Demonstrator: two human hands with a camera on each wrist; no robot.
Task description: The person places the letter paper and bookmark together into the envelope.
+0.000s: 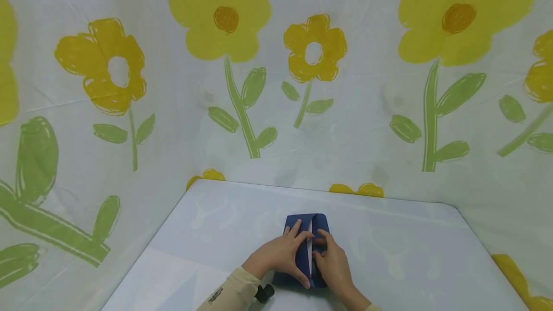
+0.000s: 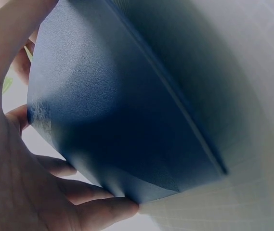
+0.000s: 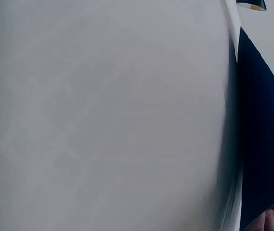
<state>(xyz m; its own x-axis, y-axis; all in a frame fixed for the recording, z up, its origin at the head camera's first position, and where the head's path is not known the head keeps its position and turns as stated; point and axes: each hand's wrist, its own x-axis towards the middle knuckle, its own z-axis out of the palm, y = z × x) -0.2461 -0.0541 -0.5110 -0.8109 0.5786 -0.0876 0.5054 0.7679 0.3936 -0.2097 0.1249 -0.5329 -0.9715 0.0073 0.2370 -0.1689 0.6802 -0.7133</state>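
Observation:
A dark blue notebook-like folder [image 1: 302, 221] lies upright on the table before me, with a flap along its right side. Between cover and flap a narrow white strip shows, probably pages. My left hand [image 1: 282, 253] rests across the left part with fingers spread, its thumb near the lower edge. In the left wrist view, the fingers of that left hand [image 2: 16, 178] touch the edge of the blue cover [image 2: 98, 86]. With bent fingers my right hand [image 1: 334, 263] holds the flap by its inner edge. The right wrist view shows the blue flap [image 3: 262, 130] tilted up, fingertips partly visible beside it.
The folder is on a pale table [image 1: 397, 263] with faint printed patterns. A white curtain [image 1: 363, 128] with yellow flowers surrounds the table at the back and sides. A small black object [image 1: 264, 294] sits under my left wrist.

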